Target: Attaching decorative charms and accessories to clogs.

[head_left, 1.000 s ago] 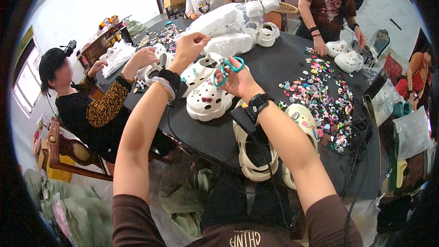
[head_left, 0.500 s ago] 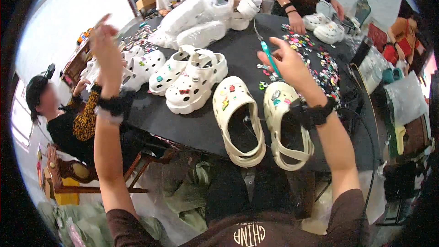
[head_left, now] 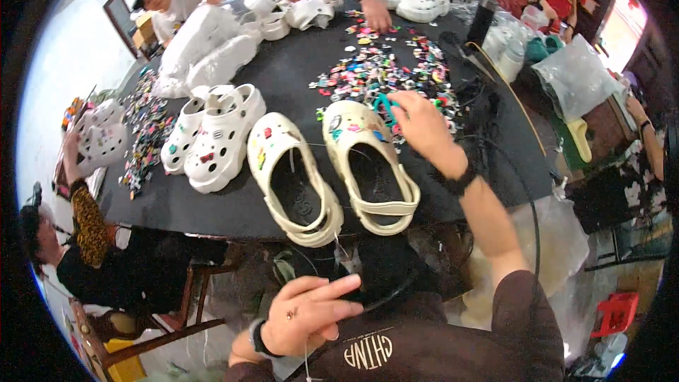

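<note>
A pair of cream clogs stands at the table's near edge, toes pointing away from me. The left cream clog (head_left: 288, 170) and the right cream clog (head_left: 368, 159) both carry small colourful charms on their toes. My right hand (head_left: 426, 131) is beside the right clog's toe, its fingers closed round a teal-handled tool (head_left: 385, 110); the tool's tip is hard to make out. Below the table edge, in front of my shirt, my left hand (head_left: 308, 315) has two fingers stretched out and the others bent. It appears to hold nothing. A thin white strand hangs under it.
Loose charms (head_left: 382, 71) are heaped beyond my right hand, more (head_left: 145, 134) at the left. White clogs (head_left: 223, 145) stand left of the cream pair, with plastic-wrapped ones (head_left: 205, 46) behind. A black cable (head_left: 532, 219) runs down the right. Several people sit or stand around the table (head_left: 219, 212).
My left hand has dropped from high on the left to in front of my body. The right hand, still gripping the tool, has come down beside the right clog's toe. The view has shifted.
</note>
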The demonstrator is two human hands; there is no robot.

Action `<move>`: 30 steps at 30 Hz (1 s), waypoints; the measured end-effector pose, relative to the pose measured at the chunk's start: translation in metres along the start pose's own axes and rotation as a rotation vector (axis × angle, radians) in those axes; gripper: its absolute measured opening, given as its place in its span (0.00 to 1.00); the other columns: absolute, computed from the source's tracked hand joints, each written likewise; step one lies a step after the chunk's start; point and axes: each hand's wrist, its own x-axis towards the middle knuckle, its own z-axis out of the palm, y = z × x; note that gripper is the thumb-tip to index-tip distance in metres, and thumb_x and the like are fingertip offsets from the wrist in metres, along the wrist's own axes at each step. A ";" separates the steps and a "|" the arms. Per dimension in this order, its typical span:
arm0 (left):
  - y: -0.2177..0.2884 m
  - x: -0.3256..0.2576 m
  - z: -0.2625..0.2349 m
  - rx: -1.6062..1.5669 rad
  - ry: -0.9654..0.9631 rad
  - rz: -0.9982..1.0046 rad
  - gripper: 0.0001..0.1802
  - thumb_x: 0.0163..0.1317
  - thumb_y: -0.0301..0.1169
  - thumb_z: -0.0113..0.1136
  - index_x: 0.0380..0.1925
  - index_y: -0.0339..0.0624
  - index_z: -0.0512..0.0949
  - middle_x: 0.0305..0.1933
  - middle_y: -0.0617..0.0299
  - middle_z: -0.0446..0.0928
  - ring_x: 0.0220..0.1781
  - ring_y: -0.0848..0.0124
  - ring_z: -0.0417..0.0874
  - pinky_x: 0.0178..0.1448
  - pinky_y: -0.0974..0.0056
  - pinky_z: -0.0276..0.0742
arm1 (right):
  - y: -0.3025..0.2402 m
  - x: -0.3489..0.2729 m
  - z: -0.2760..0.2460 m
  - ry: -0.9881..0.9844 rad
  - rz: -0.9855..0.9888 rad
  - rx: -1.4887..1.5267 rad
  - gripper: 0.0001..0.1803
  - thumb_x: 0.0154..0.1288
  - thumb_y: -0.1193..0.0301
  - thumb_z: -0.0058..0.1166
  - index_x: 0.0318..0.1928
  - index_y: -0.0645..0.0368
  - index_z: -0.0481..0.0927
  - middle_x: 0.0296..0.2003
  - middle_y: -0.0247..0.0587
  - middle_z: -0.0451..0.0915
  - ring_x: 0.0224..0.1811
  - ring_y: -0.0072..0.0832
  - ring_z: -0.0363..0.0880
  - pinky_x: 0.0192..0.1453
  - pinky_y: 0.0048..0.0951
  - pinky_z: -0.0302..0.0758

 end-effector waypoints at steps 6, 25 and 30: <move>-0.014 0.000 0.057 -0.147 0.177 0.163 0.16 0.66 0.42 0.43 0.42 0.50 0.78 0.51 0.71 0.77 0.71 0.64 0.53 0.71 0.54 0.38 | -0.096 -0.112 -0.095 -0.560 0.126 0.927 0.20 0.65 0.66 0.48 0.52 0.66 0.73 0.46 0.44 0.77 0.36 0.30 0.77 0.39 0.28 0.71; -0.035 0.042 0.105 -0.010 0.191 -0.114 0.13 0.52 0.17 0.56 0.39 0.34 0.77 0.46 0.51 0.77 0.57 0.50 0.72 0.57 0.55 0.68 | 0.052 -0.352 -0.147 0.626 1.026 0.206 0.13 0.66 0.66 0.48 0.45 0.60 0.78 0.25 0.31 0.77 0.28 0.17 0.71 0.34 0.20 0.68; -0.050 0.029 0.104 0.068 0.513 -0.274 0.09 0.60 0.18 0.48 0.39 0.32 0.76 0.43 0.51 0.78 0.56 0.51 0.73 0.56 0.57 0.69 | 0.164 -0.493 -0.044 0.332 1.308 -0.003 0.12 0.63 0.68 0.51 0.42 0.64 0.78 0.30 0.36 0.79 0.31 0.22 0.74 0.35 0.25 0.71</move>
